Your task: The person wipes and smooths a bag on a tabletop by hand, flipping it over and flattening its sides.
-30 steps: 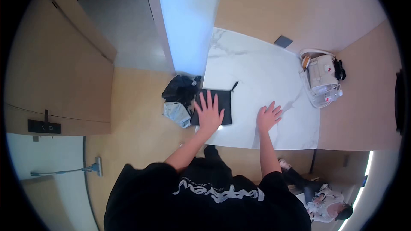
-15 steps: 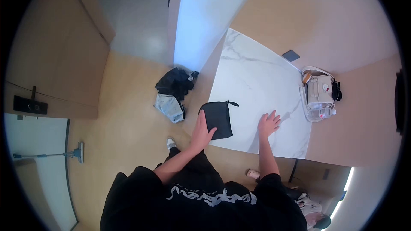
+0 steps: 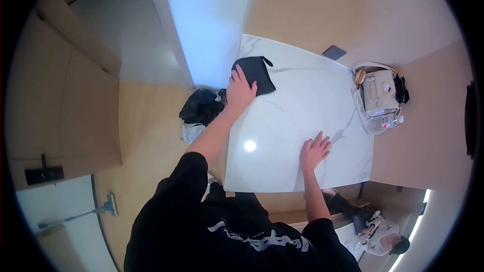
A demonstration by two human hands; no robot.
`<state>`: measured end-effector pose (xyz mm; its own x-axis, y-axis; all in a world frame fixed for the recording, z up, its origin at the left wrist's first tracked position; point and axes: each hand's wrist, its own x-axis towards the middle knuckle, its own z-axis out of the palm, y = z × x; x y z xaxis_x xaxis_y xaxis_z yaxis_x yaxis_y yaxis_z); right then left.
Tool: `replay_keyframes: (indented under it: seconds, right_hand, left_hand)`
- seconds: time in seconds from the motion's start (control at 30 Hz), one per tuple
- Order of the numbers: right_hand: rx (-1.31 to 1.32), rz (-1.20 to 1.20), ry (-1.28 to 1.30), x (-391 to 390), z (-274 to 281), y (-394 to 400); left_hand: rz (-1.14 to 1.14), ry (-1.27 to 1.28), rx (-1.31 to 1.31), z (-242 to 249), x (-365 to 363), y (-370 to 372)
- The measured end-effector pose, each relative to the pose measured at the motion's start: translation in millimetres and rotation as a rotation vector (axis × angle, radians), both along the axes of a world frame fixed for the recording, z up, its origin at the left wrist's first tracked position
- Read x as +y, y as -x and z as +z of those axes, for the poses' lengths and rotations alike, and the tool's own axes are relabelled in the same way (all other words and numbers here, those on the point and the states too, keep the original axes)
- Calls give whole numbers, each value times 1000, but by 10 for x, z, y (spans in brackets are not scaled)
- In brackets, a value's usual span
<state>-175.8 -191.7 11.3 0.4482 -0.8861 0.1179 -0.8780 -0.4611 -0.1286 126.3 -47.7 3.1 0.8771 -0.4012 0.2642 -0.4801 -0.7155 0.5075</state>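
My left hand [image 3: 240, 93] is on the left part of a flat black pouch [image 3: 259, 76], its thumb and fingers lying across the top as it holds the pouch. A short loop strap sticks out from the pouch's upper right corner. The pouch is at the far left of a white marbled tabletop [image 3: 287, 116], by the wall. My right hand [image 3: 315, 152] rests on the tabletop near its front right, fingers spread and nothing in them.
A white handbag [image 3: 378, 90] and a clear plastic bottle [image 3: 384, 122] stand at the table's right edge. A dark bundle of cloth [image 3: 201, 108] lies by the left side. A person [image 3: 383, 234] sits at lower right. A mop [image 3: 108, 205] is at lower left.
My left hand and the black pouch have moved from the table's front left to its far left corner. My right hand stays on the tabletop. The view has shifted slightly.
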Motion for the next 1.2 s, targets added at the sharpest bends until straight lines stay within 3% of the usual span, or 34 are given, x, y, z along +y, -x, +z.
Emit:
replay_keyframes:
  seconds: [0.1, 0.3, 0.33, 0.43, 0.53, 0.83, 1.03, 1.2]
  right_hand:
    - [-1, -3, 0, 22, 36, -15]
    - [-40, 13, 6, 82, 132, -28]
    - [-52, -10, -1, 80, 135, -30]
    - [-69, 8, 13, 88, 138, -26]
    - [-73, -6, 22, 104, 127, -34]
    - [-100, -13, 82, 56, -6, -28]
    - [-115, -14, 118, 27, -65, -37]
    - [-110, -14, 106, 17, -80, -32]
  left_hand:
    - [16, -126, 113, 96, -278, -401]
    - [110, -192, -86, -88, -725, -986]
    - [78, -182, 31, -43, -750, -1048]
    - [76, -266, -165, -154, -776, -1089]
    - [-53, -348, -170, -165, -713, -1001]
    - [-284, -284, -294, -77, 106, 596]
    - [-416, -331, -151, 174, 934, 2012]
    - [-489, -317, -7, 344, 1393, 2563]
